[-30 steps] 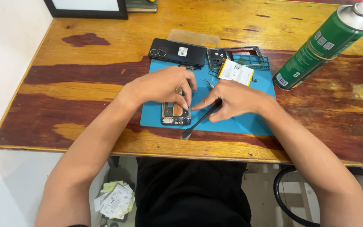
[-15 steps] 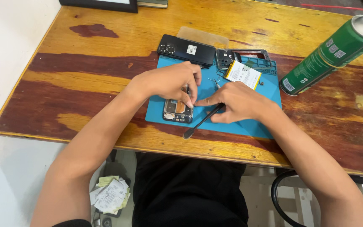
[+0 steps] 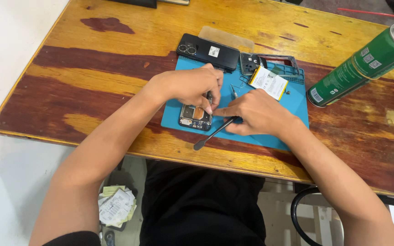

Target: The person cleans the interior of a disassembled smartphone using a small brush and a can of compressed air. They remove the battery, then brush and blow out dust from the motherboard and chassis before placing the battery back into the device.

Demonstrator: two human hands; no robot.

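Fixing a little phone board

The left hand (image 3: 190,86) pinched the board (image 3: 195,117); the right hand (image 3: 256,111) gripped a thin tool (image 3: 215,133). Gentle prying seemed best.

Single head-worn view, looking steeply down.
It sits close above the wooden surface (image 3: 115,59), facing forward over the person's forearms and lap.

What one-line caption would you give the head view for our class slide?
Left hand steadies an opened phone on a blue mat while the right hand holds a black spudger.
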